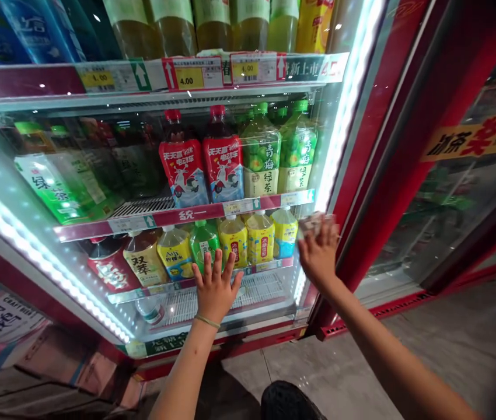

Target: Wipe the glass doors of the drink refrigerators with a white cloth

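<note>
My left hand [216, 291] is open with its fingers spread, a thin band round its wrist. It is in front of the lowest row of bottles in a lit drinks fridge, overlapping a green-labelled bottle [204, 238] and close to a yellow-labelled bottle [233, 236]. Farther right, my right hand [319, 254] is also open, fingers stretched out, beside the light strip and the red door frame [345, 233]. A blurred patch covers the area by its fingertips. Whether either palm touches glass I cannot tell. No bottle is in either hand.
Above are red-labelled bottles [224, 166], green tea bottles [262, 157] and a price rail [187, 77]. A wire rack [248, 294] lies below. Another red fridge [440, 192] stands at right, cartons [3, 326] at left. A dark shoe [289, 402] is on the tiled floor [344, 373].
</note>
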`<state>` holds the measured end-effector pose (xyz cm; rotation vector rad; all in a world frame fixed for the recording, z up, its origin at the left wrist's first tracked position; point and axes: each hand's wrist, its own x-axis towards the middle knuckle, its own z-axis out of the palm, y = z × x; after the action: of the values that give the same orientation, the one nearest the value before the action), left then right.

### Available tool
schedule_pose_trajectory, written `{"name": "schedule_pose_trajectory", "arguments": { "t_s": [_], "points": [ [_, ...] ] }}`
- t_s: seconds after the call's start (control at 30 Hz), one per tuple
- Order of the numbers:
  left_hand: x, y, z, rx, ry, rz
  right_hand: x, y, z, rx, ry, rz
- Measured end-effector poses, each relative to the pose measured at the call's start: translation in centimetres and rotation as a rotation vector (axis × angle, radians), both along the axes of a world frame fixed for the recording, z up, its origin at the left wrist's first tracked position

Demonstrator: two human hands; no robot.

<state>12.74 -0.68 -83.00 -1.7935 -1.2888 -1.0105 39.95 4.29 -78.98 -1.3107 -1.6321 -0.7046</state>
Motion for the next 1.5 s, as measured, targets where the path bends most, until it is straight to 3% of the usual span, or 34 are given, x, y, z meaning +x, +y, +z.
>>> {"name": "schedule_pose_trajectory", "arguments": {
  "t_s": [0.1, 0.2, 0.3, 0.4, 0.47, 0.53, 0.63, 0.7, 0.77, 0.87, 0.93, 1.0, 1.1, 1.17, 1.23, 1.37, 1.4, 1.43, 1.5],
  "points": [
    [-0.4, -0.3, 0.5, 0.038, 0.024, -0.007, 0.9, 1.2, 1.5, 0.059, 0.172, -0.068],
    [-1.8, -0.9, 1.1, 0.016, 0.098, -0.016, -3.8, 1.4, 1.7, 0.076, 0.089, 0.003],
    [-3.9, -2.0, 1.6, -0.048, 0.122, 0.012, -7.9, -0.5, -2.7, 0.097, -0.092, 0.154],
    [-5.7, -3.1, 1.8, -0.075, 0.029, 0.072, -8.1, -2.8, -9.0, 0.123, -0.286, 0.267],
    [-6.7, -3.6, 1.6, -0.063, -0.062, 0.113, -7.6, -3.3, -10.2, 0.125, -0.359, 0.279],
    [-7.3, -4.0, 1.3, -0.053, -0.149, 0.156, -7.8, -2.8, -7.5, 0.123, -0.358, 0.248],
    [-7.8, -4.2, 0.8, -0.079, -0.223, 0.17, -10.0, -1.2, -0.1, 0.105, -0.233, 0.143],
    [-8.1, -4.3, 0.7, -0.099, -0.23, 0.144, -11.7, -0.6, 2.4, 0.095, -0.139, 0.092],
    [-8.5, -4.5, 0.6, -0.11, -0.222, 0.122, -12.7, -0.9, 0.6, 0.105, -0.151, 0.125],
    [-9.2, -4.8, 0.5, -0.122, -0.19, 0.108, -13.0, -2.4, -6.5, 0.126, -0.339, 0.275],
    [-9.7, -5.0, 0.3, -0.127, -0.171, 0.097, -13.1, -3.0, -8.9, 0.143, -0.426, 0.32],
    [-10.2, -5.2, 0.1, -0.127, -0.166, 0.08, -13.8, -2.8, -7.0, 0.145, -0.424, 0.303],
    [-10.5, -5.4, 0.0, -0.135, -0.168, 0.065, -15.9, -1.5, 1.1, 0.131, -0.283, 0.236],
    [-10.7, -5.4, 0.0, -0.149, -0.166, 0.067, -17.3, -1.0, 4.8, 0.155, -0.207, 0.214],
    [-10.7, -5.3, -0.1, -0.154, -0.166, 0.074, -17.7, -1.3, 4.4, 0.193, -0.222, 0.224],
    [-10.9, -5.4, 0.0, -0.145, -0.174, 0.075, -16.0, -3.0, -3.3, 0.237, -0.473, 0.336],
    [-11.0, -5.5, 0.1, -0.147, -0.174, 0.069, -15.6, -3.2, -4.3, 0.242, -0.537, 0.365],
    [-11.1, -5.6, 0.2, -0.152, -0.173, 0.061, -15.4, -3.1, -4.2, 0.241, -0.576, 0.381],
    [-11.3, -5.9, 0.3, -0.16, -0.171, 0.044, -16.0, -2.7, -1.1, 0.217, -0.547, 0.354]
  ]
}}
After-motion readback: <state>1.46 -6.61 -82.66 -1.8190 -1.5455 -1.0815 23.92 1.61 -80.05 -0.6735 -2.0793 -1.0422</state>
